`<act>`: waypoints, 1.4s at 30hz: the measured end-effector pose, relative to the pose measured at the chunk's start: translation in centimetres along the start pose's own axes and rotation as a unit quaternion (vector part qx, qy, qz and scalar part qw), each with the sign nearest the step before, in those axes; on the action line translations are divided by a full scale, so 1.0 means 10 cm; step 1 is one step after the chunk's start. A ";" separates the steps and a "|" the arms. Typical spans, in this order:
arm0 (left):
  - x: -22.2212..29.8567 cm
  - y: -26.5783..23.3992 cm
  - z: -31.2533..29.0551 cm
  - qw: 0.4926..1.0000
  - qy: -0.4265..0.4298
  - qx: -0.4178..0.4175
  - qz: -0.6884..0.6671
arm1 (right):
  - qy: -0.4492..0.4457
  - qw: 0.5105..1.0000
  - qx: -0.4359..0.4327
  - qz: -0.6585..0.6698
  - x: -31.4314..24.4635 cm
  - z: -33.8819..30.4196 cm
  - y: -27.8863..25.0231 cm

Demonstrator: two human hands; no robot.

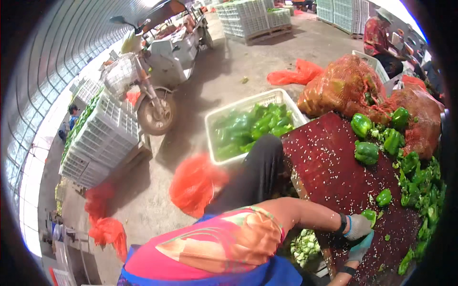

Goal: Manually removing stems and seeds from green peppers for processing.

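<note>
I have one green pepper (369, 216) over the red table (329, 164), with the left hand's (357, 227) fingers closed on it. The right hand (361, 247) sits just beside, over the same table; whether its fingers grip anything, I can't tell from here. Loose peppers (416, 188) heap along the table's right side; a white crate (210, 139) of peppers stands left of it.

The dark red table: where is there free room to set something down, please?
On the table, a free, white-speckled patch lies between the white crate, the whole green peppers and the left hand. Crowded: the right side, with heaped peppers, and the far side, by mesh sacks.
</note>
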State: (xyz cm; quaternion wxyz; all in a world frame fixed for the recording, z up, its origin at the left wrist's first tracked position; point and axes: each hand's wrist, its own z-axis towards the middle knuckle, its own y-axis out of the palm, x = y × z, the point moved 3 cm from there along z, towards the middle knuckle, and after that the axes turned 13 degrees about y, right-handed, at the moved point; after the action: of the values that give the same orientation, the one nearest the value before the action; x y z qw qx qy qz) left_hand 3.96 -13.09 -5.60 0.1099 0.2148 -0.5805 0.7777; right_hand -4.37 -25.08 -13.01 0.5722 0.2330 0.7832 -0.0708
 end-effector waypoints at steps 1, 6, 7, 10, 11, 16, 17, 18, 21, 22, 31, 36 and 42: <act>-0.11 0.14 0.04 0.999 -0.048 -0.008 -0.022 | -0.037 0.998 0.028 -0.046 -0.04 -0.06 0.06; -0.21 0.26 0.19 0.997 0.008 -0.014 0.069 | 0.002 0.997 0.079 -0.002 -0.32 -0.23 0.41; -0.19 0.29 0.17 0.996 0.005 -0.024 0.083 | 0.003 0.997 0.074 -0.022 -0.32 -0.22 0.34; -0.12 0.32 0.11 0.993 0.007 -0.036 0.110 | 0.004 0.996 0.072 -0.049 -0.29 -0.20 0.26; -0.11 0.33 0.06 0.991 0.012 -0.033 0.133 | 0.004 0.996 0.072 -0.052 -0.28 -0.22 0.28; 0.00 -0.03 -0.11 0.996 -0.046 -0.051 0.053 | 0.014 0.993 0.092 -0.073 -0.26 -0.26 0.27; 0.01 -0.22 -0.14 0.998 -0.049 -0.032 -0.009 | 0.014 0.991 0.103 -0.079 -0.27 -0.30 0.23; -0.04 -0.37 -0.21 0.996 -0.060 -0.007 -0.064 | 0.011 0.991 0.102 -0.086 -0.33 -0.31 0.32; -0.24 -0.50 -0.20 0.985 -0.072 0.039 -0.154 | 0.009 0.989 0.108 -0.105 -0.43 -0.30 0.46; -0.21 -0.62 -0.22 0.980 -0.083 0.024 -0.179 | 0.010 0.987 0.113 -0.113 -0.49 -0.34 0.46; -0.57 -0.14 -0.45 0.954 -0.011 -0.035 -0.298 | 0.044 0.977 0.113 -0.173 -0.68 -0.32 0.79; -0.49 -0.17 -0.68 0.938 0.104 0.079 -0.320 | 0.062 0.973 0.107 -0.193 -0.64 -0.28 0.91; -0.28 -0.63 -0.88 0.894 -0.005 0.104 -0.435 | 0.078 0.968 0.101 -0.215 -0.64 -0.27 0.98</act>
State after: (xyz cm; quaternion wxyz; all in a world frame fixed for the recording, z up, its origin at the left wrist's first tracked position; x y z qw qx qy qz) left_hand 7.24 -2.58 -3.54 0.4119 0.4597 -0.3456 0.7068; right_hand -0.77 -17.23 -4.61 0.4542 0.1202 0.8460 -0.2521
